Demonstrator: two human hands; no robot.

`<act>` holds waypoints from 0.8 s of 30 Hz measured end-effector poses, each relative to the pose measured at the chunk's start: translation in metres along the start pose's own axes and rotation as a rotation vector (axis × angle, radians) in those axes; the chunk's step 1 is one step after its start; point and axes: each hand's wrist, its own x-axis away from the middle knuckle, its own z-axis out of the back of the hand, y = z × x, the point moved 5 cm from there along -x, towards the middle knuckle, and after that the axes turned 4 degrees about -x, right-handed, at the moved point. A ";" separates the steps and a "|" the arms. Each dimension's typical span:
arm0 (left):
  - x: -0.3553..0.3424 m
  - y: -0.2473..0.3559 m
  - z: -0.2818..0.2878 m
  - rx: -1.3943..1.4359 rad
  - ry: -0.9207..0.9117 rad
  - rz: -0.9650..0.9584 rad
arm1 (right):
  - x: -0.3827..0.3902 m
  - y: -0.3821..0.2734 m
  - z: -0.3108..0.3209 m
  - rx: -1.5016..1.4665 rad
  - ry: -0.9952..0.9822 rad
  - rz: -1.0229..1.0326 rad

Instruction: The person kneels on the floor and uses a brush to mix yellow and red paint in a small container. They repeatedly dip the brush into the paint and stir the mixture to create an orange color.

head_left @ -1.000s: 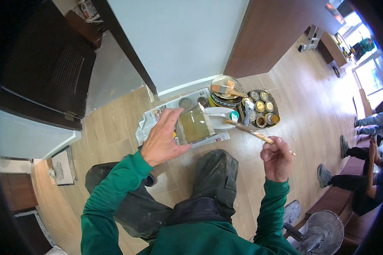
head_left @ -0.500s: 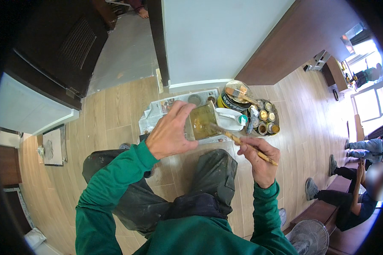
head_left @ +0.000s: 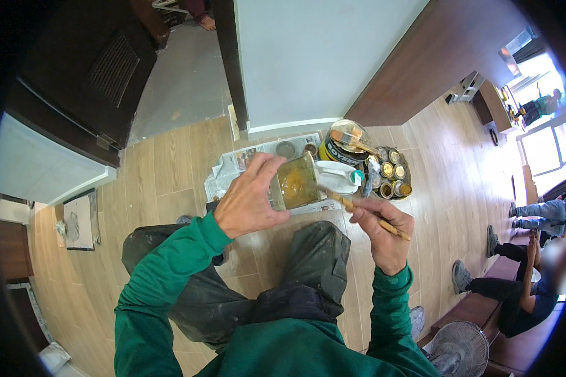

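My left hand [head_left: 248,198] grips a square translucent container [head_left: 297,182] of murky yellowish liquid. My right hand [head_left: 387,235] holds a long-handled paintbrush [head_left: 397,230], its head angled at the container's right side, partly in the liquid or just at the wall. Newspaper [head_left: 226,171] lies beneath, with small cups [head_left: 286,149] behind the container. Beside it sit a white plastic jug [head_left: 335,180] with a teal cap and a yellow-and-black bucket [head_left: 330,151] topped by brushes [head_left: 352,139]. A tray holds several small round tins [head_left: 388,169].
An open dark door [head_left: 91,63] at upper left, with someone's bare foot [head_left: 207,22] in the doorway. A pale wall [head_left: 295,56] stands ahead. People [head_left: 522,298] are on the right near a fan [head_left: 459,352]. A stained board [head_left: 78,220] lies left.
My right hand brought the brush leftward and down to the container, where an orange-yellow swirl now shows in the liquid. The view has shifted slightly, and a bare foot now shows in the doorway.
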 end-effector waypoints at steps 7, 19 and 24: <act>0.001 0.002 0.001 0.005 0.019 -0.013 | 0.000 -0.002 -0.006 0.045 -0.066 0.018; 0.003 0.002 -0.006 0.005 0.033 -0.022 | -0.001 0.001 -0.008 -0.007 0.043 0.085; 0.002 -0.004 -0.009 0.016 0.022 0.033 | -0.001 0.001 -0.013 0.002 -0.020 0.090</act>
